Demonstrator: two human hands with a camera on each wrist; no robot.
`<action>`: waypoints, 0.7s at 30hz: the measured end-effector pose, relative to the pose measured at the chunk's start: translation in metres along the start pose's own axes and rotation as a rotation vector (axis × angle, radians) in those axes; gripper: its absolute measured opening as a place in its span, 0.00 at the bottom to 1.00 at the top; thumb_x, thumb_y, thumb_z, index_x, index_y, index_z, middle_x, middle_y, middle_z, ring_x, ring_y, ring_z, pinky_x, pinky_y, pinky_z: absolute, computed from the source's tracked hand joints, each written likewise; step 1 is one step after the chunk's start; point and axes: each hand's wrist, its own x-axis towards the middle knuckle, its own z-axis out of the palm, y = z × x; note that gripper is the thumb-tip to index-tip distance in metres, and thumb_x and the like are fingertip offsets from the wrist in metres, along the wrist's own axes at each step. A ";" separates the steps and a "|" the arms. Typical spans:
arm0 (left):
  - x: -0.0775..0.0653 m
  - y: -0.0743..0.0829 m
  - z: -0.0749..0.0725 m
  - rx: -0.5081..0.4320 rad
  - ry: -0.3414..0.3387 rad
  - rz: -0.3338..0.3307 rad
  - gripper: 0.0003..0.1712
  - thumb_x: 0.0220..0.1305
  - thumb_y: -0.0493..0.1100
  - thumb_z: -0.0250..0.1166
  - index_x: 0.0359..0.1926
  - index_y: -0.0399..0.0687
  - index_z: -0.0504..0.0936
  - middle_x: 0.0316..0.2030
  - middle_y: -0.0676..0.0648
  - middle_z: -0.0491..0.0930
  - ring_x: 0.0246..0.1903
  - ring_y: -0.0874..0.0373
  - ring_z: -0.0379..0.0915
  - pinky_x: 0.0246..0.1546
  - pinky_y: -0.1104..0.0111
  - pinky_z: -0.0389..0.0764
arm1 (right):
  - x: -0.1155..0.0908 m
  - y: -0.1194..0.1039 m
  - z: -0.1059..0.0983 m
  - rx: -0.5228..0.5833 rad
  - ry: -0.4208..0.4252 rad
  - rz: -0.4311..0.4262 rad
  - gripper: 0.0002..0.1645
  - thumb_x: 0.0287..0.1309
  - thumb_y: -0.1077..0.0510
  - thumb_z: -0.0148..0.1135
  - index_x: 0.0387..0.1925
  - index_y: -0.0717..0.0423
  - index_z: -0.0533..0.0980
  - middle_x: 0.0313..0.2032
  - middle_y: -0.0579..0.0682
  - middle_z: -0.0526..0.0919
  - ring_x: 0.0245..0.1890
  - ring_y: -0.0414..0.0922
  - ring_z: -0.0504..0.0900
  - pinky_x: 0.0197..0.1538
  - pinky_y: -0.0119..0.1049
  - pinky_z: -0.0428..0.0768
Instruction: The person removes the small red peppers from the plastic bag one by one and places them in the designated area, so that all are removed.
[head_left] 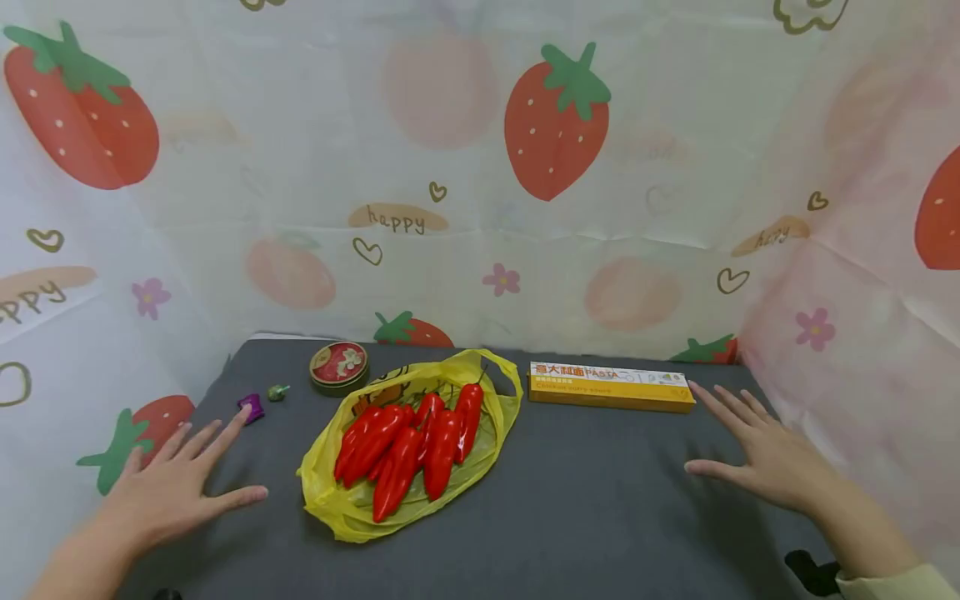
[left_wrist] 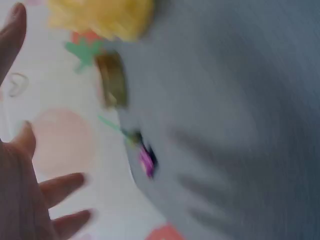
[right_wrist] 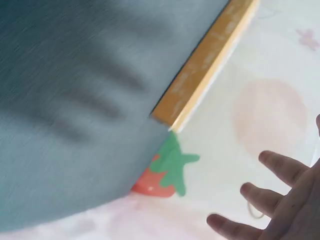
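Observation:
Several red peppers lie on a yellow plastic bag in the middle of the grey table. My left hand hovers open with spread fingers left of the bag, holding nothing. Right of the bag, my right hand is also open with fingers spread, just short of a long yellow pasta box. The left wrist view is blurred and shows the left hand's fingers, the bag and a purple object. In the right wrist view, fingertips are near the pasta box.
A round red tin stands at the back left of the table, with a small green object and a small purple object beside it. A strawberry-print curtain encloses the table at the back and both sides.

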 end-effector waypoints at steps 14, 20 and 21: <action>0.031 0.063 0.017 -0.724 -0.295 0.032 0.62 0.65 0.61 0.66 0.80 0.64 0.28 0.26 0.49 0.82 0.26 0.57 0.76 0.30 0.66 0.75 | 0.040 -0.060 0.018 0.163 0.246 -0.233 0.43 0.64 0.44 0.68 0.76 0.40 0.61 0.61 0.51 0.81 0.52 0.52 0.84 0.49 0.61 0.81; 0.037 0.068 0.023 -0.796 -0.244 0.122 0.62 0.62 0.51 0.72 0.81 0.61 0.35 0.20 0.49 0.74 0.18 0.58 0.66 0.22 0.69 0.69 | 0.058 -0.088 0.032 0.244 0.259 -0.299 0.38 0.62 0.50 0.70 0.71 0.50 0.69 0.54 0.49 0.85 0.47 0.48 0.87 0.48 0.50 0.85; 0.038 0.069 0.024 -0.824 -0.237 0.127 0.61 0.62 0.50 0.72 0.82 0.60 0.38 0.20 0.49 0.74 0.19 0.56 0.68 0.23 0.69 0.72 | 0.061 -0.094 0.034 0.275 0.255 -0.303 0.37 0.62 0.50 0.70 0.70 0.52 0.70 0.53 0.50 0.85 0.46 0.48 0.87 0.48 0.50 0.85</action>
